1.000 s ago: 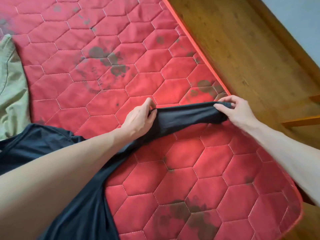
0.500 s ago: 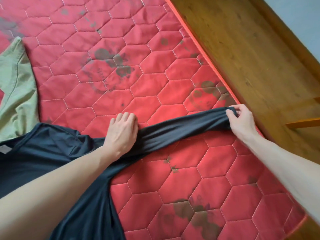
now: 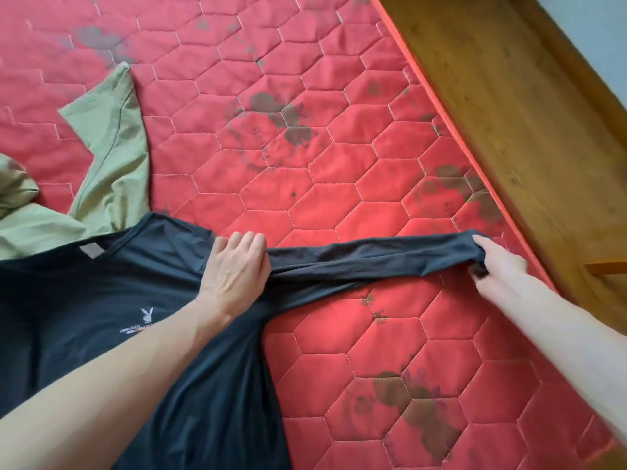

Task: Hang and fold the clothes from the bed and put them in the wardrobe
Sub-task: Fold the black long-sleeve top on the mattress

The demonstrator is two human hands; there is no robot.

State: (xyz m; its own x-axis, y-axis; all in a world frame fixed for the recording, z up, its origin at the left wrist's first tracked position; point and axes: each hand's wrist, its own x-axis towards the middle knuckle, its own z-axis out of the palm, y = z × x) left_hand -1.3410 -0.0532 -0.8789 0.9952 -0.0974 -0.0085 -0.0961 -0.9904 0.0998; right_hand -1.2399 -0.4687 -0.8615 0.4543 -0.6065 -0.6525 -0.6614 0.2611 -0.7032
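Observation:
A black long-sleeved shirt point(image 3: 101, 300) with a small white logo lies spread on the red quilted mattress point(image 3: 305, 164). Its right sleeve point(image 3: 373, 259) is stretched out straight toward the mattress edge. My left hand point(image 3: 234, 269) presses flat on the shoulder where the sleeve starts, fingers together. My right hand point(image 3: 495, 269) pinches the cuff at the sleeve's far end. My left forearm covers part of the shirt's chest.
An olive-green garment point(image 3: 105, 171) lies crumpled at the left, touching the black shirt's collar. A wooden bed frame point(image 3: 509, 113) runs diagonally along the mattress's right edge, with pale wall beyond. The mattress has dark stains.
My left hand slid from gripping the mid-sleeve down to the shoulder and now lies flat. My right hand pulled the cuff out, straightening the sleeve. The view shifted left, showing more shirt and green garment.

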